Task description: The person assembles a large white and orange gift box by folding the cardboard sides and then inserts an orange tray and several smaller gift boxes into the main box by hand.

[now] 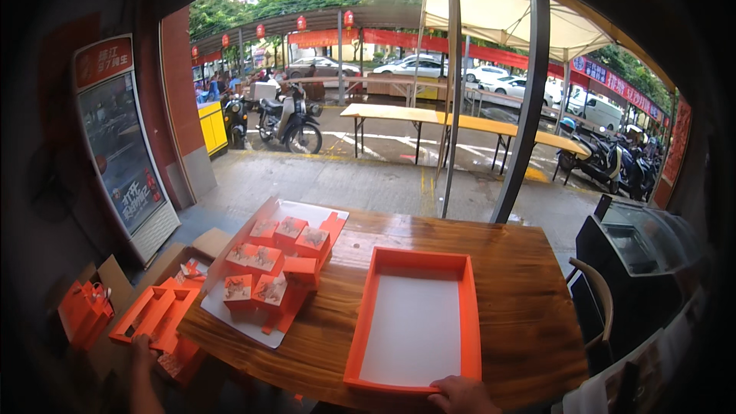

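Note:
My right hand (464, 395) grips the near right rim of a shallow orange tray-shaped box (470, 322). The box lies on a wooden table (523, 299), with only its pale floor showing inside. At lower left, my left hand (144, 352) holds the near edge of an orange cardboard insert (155, 311) with cut-out openings, beside the table's left edge. Its fingertips are partly hidden. Left of the tray, several small orange printed boxes (255, 259) sit on a white-lined lid or sheet (218, 306), which overhangs the table's left edge.
Open cartons (210, 243) stand on the floor at left, near an orange gift bag (86, 313). Behind them is a glass-door drinks fridge (123, 149). A wooden-armed chair (601, 299) and a display case (638, 247) flank the table's right. A metal post (524, 103) rises beyond the table.

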`<state>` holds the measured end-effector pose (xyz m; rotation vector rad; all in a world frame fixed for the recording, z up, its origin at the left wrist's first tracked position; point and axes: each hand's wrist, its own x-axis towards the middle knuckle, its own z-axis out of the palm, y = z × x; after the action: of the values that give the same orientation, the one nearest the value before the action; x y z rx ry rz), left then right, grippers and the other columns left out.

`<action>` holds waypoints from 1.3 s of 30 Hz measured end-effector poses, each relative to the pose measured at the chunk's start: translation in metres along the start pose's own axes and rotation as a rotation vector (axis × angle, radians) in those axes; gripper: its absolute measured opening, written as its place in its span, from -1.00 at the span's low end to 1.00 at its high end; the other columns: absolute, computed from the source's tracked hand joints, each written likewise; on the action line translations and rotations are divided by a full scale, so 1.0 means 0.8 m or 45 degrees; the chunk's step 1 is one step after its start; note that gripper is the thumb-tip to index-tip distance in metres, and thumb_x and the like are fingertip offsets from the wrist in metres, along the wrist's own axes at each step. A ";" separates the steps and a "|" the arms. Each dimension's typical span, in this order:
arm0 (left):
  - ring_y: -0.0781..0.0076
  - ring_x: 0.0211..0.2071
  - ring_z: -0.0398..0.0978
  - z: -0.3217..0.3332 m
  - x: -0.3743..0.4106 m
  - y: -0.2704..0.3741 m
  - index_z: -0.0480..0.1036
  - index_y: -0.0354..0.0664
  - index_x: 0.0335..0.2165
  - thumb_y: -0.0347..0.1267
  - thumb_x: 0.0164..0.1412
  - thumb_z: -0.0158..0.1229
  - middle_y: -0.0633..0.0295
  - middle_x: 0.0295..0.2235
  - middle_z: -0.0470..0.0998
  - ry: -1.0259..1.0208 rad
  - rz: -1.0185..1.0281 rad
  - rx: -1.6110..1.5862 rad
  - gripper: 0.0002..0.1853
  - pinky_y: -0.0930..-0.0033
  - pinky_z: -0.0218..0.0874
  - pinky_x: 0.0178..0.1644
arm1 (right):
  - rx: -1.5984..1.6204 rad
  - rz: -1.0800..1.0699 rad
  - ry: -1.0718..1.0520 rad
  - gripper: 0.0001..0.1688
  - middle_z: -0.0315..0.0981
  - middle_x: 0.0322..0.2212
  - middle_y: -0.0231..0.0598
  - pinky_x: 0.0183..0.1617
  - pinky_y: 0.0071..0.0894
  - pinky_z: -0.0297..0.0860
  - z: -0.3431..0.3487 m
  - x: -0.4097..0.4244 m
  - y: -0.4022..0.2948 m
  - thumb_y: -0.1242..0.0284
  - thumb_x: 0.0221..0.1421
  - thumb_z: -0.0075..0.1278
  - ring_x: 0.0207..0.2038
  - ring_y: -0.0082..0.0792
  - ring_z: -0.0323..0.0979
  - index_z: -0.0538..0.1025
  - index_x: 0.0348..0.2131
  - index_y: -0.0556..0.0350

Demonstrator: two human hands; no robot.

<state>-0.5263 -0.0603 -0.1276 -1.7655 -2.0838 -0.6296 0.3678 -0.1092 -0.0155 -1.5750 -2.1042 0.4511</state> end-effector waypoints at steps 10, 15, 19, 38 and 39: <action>-0.24 -0.10 0.44 -0.120 0.028 0.089 0.40 -0.27 -0.29 -0.62 0.00 0.21 -0.11 -0.26 0.49 0.242 -0.320 0.032 -0.76 -0.10 0.30 -0.03 | 0.074 0.062 0.106 -0.65 0.69 -0.28 -0.16 -0.11 -0.16 0.56 -0.003 0.008 -0.001 0.27 0.13 0.36 -0.22 -0.05 0.66 0.70 -0.15 0.06; -0.17 -0.07 0.51 -0.183 0.061 0.152 0.45 -0.27 -0.13 -0.44 0.22 0.35 -0.10 -0.14 0.55 0.470 -0.391 -0.077 -0.70 -0.01 0.34 0.01 | 0.074 0.006 0.167 -0.65 0.69 -0.28 -0.18 -0.11 -0.12 0.55 -0.009 0.005 -0.004 0.22 0.12 0.35 -0.21 -0.05 0.64 0.70 -0.16 0.02; -0.12 0.04 0.59 -0.244 0.081 0.100 0.43 -0.27 0.17 -0.26 0.45 0.19 -0.15 0.04 0.60 0.577 -0.324 0.206 -0.56 0.10 0.44 0.12 | 0.069 -0.070 0.172 -0.66 0.68 -0.28 -0.20 -0.14 -0.08 0.52 -0.006 0.005 0.001 0.21 0.13 0.33 -0.21 -0.04 0.63 0.68 -0.16 -0.01; -0.09 0.09 0.59 -0.369 0.158 0.522 0.51 -0.29 0.09 -0.16 0.49 0.13 -0.06 0.01 0.62 0.794 1.070 -0.156 -0.56 -0.08 0.41 0.20 | 0.214 -0.003 0.142 -0.43 0.64 -0.11 -0.10 -0.01 -0.14 0.53 -0.013 0.010 -0.006 0.28 0.15 0.35 -0.08 -0.08 0.63 0.57 0.09 0.08; -0.05 0.04 0.61 -0.343 0.157 0.581 0.51 -0.24 0.08 -0.14 0.49 0.12 -0.01 -0.04 0.62 0.719 1.117 -0.226 -0.58 -0.06 0.43 0.15 | 0.323 0.073 0.145 -0.35 0.63 -0.06 -0.07 0.01 -0.16 0.54 -0.012 0.007 -0.007 0.29 0.16 0.36 -0.06 -0.10 0.63 0.52 0.17 0.10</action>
<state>-0.0983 -0.0410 0.2237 -2.0329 -0.7869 -0.8923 0.3672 -0.1053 -0.0040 -1.4804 -1.8405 0.6072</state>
